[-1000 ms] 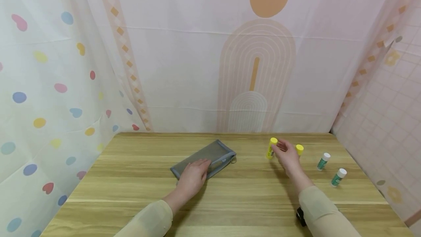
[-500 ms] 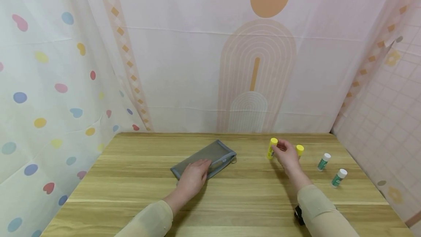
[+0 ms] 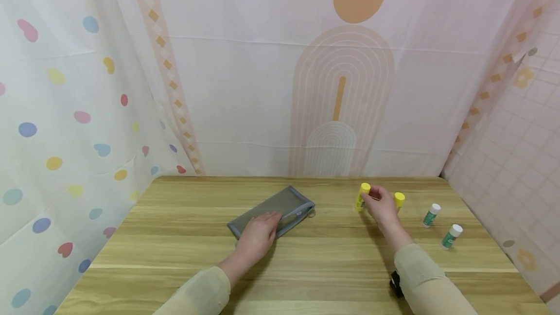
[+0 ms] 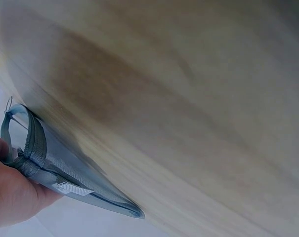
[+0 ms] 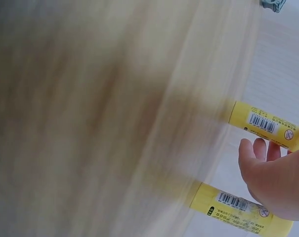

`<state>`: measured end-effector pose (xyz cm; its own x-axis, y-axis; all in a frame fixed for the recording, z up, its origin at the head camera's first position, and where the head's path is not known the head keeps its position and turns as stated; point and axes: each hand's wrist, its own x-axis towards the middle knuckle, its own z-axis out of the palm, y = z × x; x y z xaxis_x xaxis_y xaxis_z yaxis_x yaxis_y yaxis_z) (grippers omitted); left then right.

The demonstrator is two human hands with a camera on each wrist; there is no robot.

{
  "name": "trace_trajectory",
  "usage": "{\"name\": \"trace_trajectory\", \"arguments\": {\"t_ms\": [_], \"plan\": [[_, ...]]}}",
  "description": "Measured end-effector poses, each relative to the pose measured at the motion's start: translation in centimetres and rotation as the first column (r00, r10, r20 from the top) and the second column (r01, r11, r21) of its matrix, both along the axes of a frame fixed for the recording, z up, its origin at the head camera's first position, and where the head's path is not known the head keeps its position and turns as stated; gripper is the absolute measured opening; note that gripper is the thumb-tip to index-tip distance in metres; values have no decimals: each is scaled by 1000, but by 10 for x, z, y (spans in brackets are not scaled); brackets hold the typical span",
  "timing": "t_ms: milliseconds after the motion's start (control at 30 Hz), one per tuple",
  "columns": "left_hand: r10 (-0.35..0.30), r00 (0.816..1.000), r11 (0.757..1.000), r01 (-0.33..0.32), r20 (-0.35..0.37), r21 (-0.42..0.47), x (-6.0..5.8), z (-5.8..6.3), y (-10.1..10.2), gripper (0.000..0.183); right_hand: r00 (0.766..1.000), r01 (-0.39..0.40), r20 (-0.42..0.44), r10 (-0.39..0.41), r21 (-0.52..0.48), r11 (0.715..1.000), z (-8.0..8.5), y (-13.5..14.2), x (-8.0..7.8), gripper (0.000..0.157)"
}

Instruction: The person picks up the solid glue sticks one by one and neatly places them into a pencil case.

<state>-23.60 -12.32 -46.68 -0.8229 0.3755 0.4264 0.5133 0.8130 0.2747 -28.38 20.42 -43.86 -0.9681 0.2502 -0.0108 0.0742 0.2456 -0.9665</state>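
My left hand (image 3: 255,235) lies over the near side of a grey mesh zip pouch (image 3: 273,202), fingers across its top. The left wrist view shows the pouch (image 4: 85,168) gripped near its zipped edge, which gapes a little by the ring pull (image 4: 9,103). On the right, my right hand (image 3: 381,209) pinches a yellow glue stick (image 3: 362,198) near its cap, thumb and fingers on either side. That glue stick (image 5: 263,123) stands upright, its base at the tabletop. A second yellow glue stick (image 3: 399,198) stands just right of the hand, partly hidden behind it.
Two smaller green glue sticks with white caps, a farther one (image 3: 431,215) and a nearer one (image 3: 451,237), stand on the right of the wooden table (image 3: 323,266). A black object (image 3: 395,285) shows beside the right sleeve. Patterned curtains (image 3: 245,86) hang behind and at both sides.
Both hands, the pouch and the glue sticks stay almost where they were. The right forearm has shifted very slightly left.
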Motion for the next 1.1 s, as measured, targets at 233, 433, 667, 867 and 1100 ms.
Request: {"name": "trace_trajectory", "arguments": {"t_ms": [233,433,667,867,1100], "plan": [[-2,1000,1000,2,-1,2,0,-1,0,29,999,24,-29,-25,-32,999,0,-2,2,36],[-1,1000,1000,1,0,0,-1,-2,0,29,1000,-2,-15,1,-99,995,2,-5,6,38],[-6,1000,1000,6,-1,2,-2,-3,0,29,999,-44,5,45,-151,988,3,-13,11,36],[-5,1000,1000,5,2,1,-3,-3,0,30,997,-67,21,72,-167,984,3,-18,14,38],[-13,1000,1000,13,-6,6,-3,-4,0,30,992,-112,30,126,-285,952,-1,-24,19,30]]}}
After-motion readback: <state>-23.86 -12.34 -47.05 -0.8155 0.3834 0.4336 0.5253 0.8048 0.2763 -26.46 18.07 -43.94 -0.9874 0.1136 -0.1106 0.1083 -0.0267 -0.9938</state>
